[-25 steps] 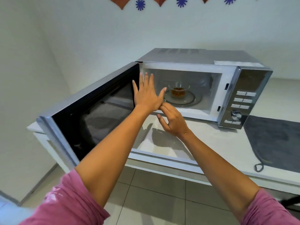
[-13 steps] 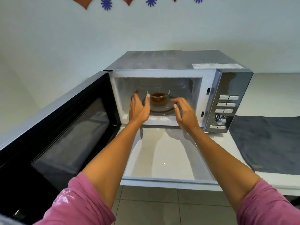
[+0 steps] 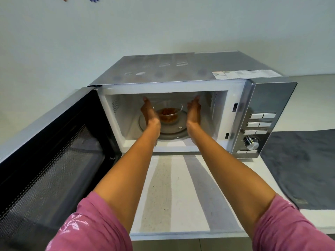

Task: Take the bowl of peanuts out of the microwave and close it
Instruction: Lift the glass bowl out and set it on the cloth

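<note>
A silver microwave [image 3: 181, 69] stands on the counter with its black door [image 3: 54, 151] swung wide to the left. Inside, a clear glass bowl of peanuts [image 3: 167, 113] rests on the glass turntable [image 3: 172, 131]. Both my hands are inside the cavity, palms facing each other. My left hand [image 3: 149, 112] is at the bowl's left side, touching or nearly touching the glass. My right hand [image 3: 194, 111] is a little to the right of the bowl, with a small gap. The fingers of both are extended and neither grips the bowl.
The microwave's control panel [image 3: 259, 124] with buttons and a dial is on the right. A dark grey cloth [image 3: 304, 165] lies on the white counter [image 3: 181, 196] at the right. The wall is close behind, and the open door blocks the left.
Both hands have gone from the cavity's front edge deeper inside, to either side of the bowl. The camera has moved closer.
</note>
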Action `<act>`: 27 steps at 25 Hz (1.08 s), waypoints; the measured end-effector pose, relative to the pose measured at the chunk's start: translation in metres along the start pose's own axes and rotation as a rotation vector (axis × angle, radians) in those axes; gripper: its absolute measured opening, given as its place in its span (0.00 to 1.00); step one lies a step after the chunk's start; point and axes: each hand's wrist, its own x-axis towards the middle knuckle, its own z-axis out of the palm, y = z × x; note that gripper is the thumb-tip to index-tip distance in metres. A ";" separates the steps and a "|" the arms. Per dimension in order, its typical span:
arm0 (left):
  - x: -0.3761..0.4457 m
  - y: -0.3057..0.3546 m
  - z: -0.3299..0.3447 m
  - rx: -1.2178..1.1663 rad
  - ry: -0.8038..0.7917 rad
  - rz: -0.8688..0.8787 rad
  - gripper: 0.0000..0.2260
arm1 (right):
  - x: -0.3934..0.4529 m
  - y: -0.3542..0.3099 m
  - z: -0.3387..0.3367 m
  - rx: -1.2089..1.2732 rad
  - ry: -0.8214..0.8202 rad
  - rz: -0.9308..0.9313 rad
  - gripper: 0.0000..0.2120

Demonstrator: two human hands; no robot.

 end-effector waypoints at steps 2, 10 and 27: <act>0.007 -0.006 -0.002 -0.102 -0.060 -0.056 0.33 | 0.004 0.006 0.005 0.183 -0.101 0.122 0.37; 0.014 -0.017 0.000 -0.207 -0.128 -0.105 0.38 | 0.004 0.022 0.018 0.380 -0.162 0.275 0.47; -0.054 -0.018 0.004 -0.171 -0.073 -0.134 0.35 | -0.056 0.009 -0.001 0.281 -0.122 0.275 0.42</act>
